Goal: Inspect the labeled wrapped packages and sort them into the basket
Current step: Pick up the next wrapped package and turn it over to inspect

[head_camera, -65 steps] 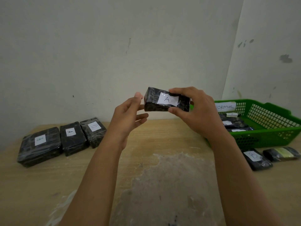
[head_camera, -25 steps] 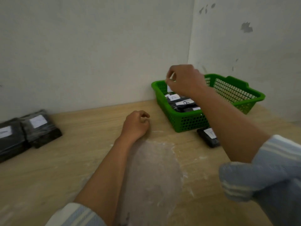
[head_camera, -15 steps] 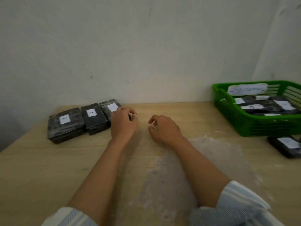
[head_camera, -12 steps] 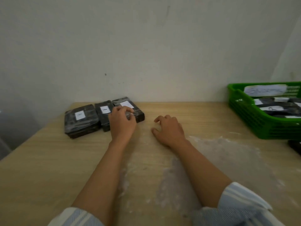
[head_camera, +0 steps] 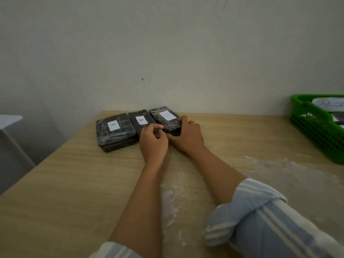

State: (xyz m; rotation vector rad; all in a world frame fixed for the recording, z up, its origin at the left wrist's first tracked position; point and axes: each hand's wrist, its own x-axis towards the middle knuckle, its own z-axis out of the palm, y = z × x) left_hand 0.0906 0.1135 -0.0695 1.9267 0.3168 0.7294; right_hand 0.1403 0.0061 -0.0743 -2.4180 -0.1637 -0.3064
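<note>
rightmost wrapped package (head_camera: 166,117) at 12 o'clock on surface (head_camera: 74,183), touching package a (head_camera: 138,121). right hand (head_camera: 187,139) grips near end; left hand (head_camera: 153,141) curled at its 9 o'clock corner (pinching or not, cannot tell). likely light, stiff block, slick-wrapped: grip short ends, not label (head_camera: 166,115).

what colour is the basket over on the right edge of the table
Green: the basket is green plastic with latticed walls, shown in the head view, the only view.

black wrapped packs lying flat in a row around 11 o'clock: B pack (head_camera: 115,130), A pack (head_camera: 139,121), unreadable-label pack (head_camera: 166,116). green basket (head_camera: 316,131) at 2 o'clock.
</note>
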